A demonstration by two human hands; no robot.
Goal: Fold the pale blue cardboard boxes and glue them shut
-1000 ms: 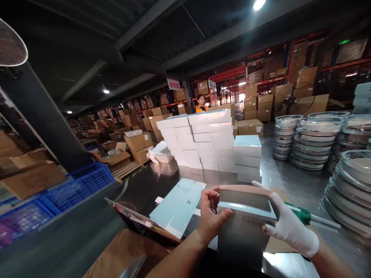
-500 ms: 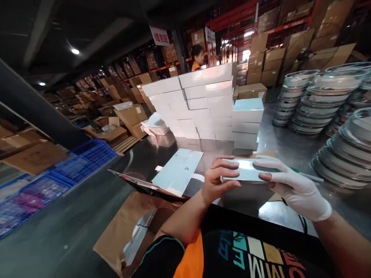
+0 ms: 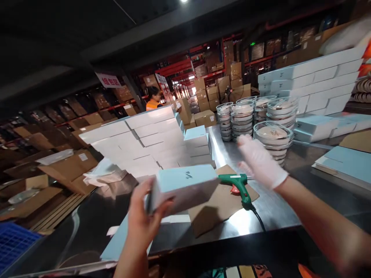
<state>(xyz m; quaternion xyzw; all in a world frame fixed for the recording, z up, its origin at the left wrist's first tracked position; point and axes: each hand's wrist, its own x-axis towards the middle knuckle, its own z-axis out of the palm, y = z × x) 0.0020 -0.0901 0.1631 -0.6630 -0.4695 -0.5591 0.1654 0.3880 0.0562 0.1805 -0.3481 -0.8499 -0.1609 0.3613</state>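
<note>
My bare left hand [image 3: 145, 216] grips one end of a light-blue and white box [image 3: 185, 185], thumb along the front and fingers behind, holding it above the table. A small dark logo marks its top. My right hand [image 3: 259, 160], in a white glove, is off the box and raised before the stacked glass dishes [image 3: 274, 133]. Its fingers point forward with the thumb apart, and nothing shows in it. Below it a green glue gun [image 3: 239, 185] with a red trigger lies on a brown cardboard piece [image 3: 211, 216]. A flat light-blue sheet [image 3: 117, 241] lies partly behind my left forearm.
White boxes [image 3: 150, 139] form a high stack at the back of the metal table [image 3: 95, 216]. More boxes [image 3: 321, 85] are piled at the right, with flat blue sheets [image 3: 344, 164] nearer. A blue crate [image 3: 17, 245] stands at lower left. A person [image 3: 153, 99] is beyond the stack.
My right hand has let go of the box and moved toward the glass dishes. My left hand now holds the box alone. The view has turned right, bringing the glue gun into sight.
</note>
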